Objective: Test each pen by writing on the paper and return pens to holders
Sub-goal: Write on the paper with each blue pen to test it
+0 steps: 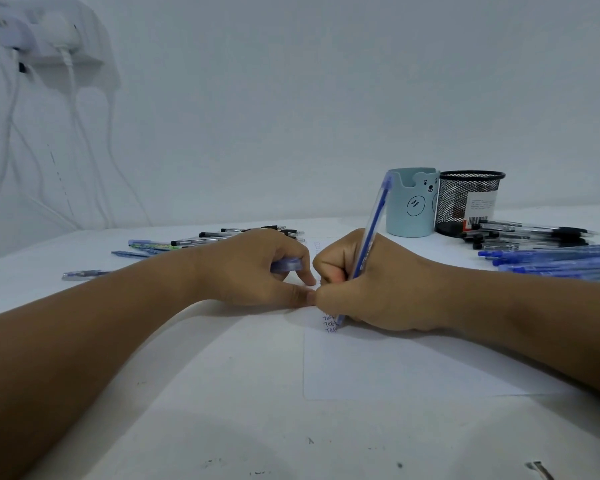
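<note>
My right hand [371, 289] grips a blue pen [373, 230] upright, its tip down on the white paper [395, 365] beside a column of small written words. My left hand [253, 268] rests on the paper's left edge and holds a pale blue pen cap [286, 264] between curled fingers. A light blue bear-faced holder [413, 206] and a black mesh holder [465, 202] stand behind my right hand. The holders' insides are hidden from view.
Several black and clear pens [527, 233] and blue pens [551, 261] lie at the right. More pens [222, 235] lie behind my left hand, and one [84, 274] at the far left. Cables and a wall socket [52, 32] hang at the upper left.
</note>
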A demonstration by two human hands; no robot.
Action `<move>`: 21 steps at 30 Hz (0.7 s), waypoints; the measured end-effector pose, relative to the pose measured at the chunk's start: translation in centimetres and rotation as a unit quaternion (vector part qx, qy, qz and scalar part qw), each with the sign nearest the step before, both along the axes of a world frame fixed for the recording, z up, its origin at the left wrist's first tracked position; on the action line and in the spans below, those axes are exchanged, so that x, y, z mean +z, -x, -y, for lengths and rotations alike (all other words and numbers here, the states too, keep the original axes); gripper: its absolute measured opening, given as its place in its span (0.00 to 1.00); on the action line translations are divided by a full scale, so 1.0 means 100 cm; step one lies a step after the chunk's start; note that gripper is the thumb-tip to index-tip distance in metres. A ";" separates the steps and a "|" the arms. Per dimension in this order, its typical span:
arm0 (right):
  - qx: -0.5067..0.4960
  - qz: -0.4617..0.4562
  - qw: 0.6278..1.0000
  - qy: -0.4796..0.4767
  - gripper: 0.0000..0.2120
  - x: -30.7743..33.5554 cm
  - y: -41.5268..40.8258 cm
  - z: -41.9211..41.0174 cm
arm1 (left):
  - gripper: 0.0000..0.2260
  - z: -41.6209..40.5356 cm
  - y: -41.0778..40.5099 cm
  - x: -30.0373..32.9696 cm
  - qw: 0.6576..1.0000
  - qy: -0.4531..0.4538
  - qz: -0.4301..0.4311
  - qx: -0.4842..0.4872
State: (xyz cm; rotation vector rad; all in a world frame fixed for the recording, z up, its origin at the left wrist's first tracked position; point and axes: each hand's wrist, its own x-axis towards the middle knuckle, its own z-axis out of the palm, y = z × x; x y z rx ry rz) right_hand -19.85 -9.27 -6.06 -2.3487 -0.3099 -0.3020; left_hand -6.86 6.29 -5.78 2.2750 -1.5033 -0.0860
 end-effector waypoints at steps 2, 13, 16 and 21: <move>0.011 0.009 1.000 0.002 0.19 0.001 0.001 -0.002 | 0.11 0.000 -0.001 0.000 1.000 -0.001 -0.001 -0.001; -0.047 0.009 0.953 -0.300 0.21 -0.007 -0.014 0.008 | 0.03 -0.001 -0.001 -0.002 1.000 0.011 0.026 0.007; -0.071 0.016 0.923 -0.377 0.13 0.000 -0.014 0.017 | 0.03 -0.003 -0.005 -0.003 0.995 0.094 -0.031 0.000; -0.064 0.063 0.920 -0.381 0.09 0.000 -0.018 0.024 | 0.05 0.000 -0.008 -0.003 0.973 0.187 -0.134 -0.011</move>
